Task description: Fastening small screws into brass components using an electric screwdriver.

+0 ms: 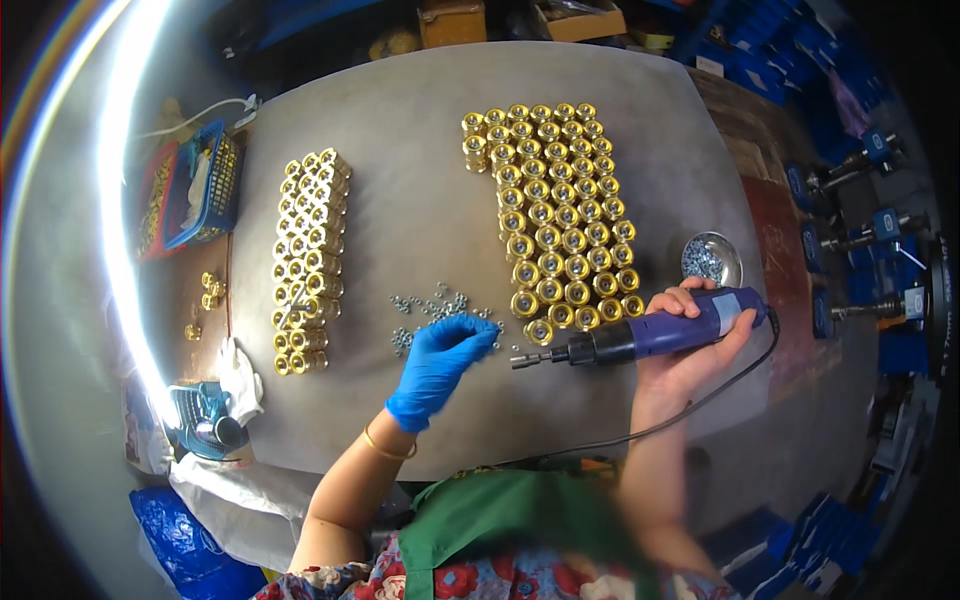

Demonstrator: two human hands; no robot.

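Note:
My left hand (pixel 440 362), in a blue glove, is closed in a pinch over a scatter of small metal nuts (pixel 450 303) on the table. What its fingertips hold is too small to make out; a tiny metal piece shows beside them. Bare, my right hand (pixel 690 335) is wrapped round a purple electric screwdriver (pixel 660 333). The tool lies level, its metal socket tip (pixel 525 361) pointing left, a little right of the gloved fingers. Just beyond the tool stands a block of brass fittings (pixel 565 215) in rows.
Another block of brass fittings (pixel 310 260) stands at left, with a thin metal tool lying on it. A steel bowl (pixel 712 262) of small hardware sits at right. The screwdriver's black cord (pixel 640 435) runs along the near side. Baskets (pixel 205 190) and a white cloth (pixel 240 380) lie far left.

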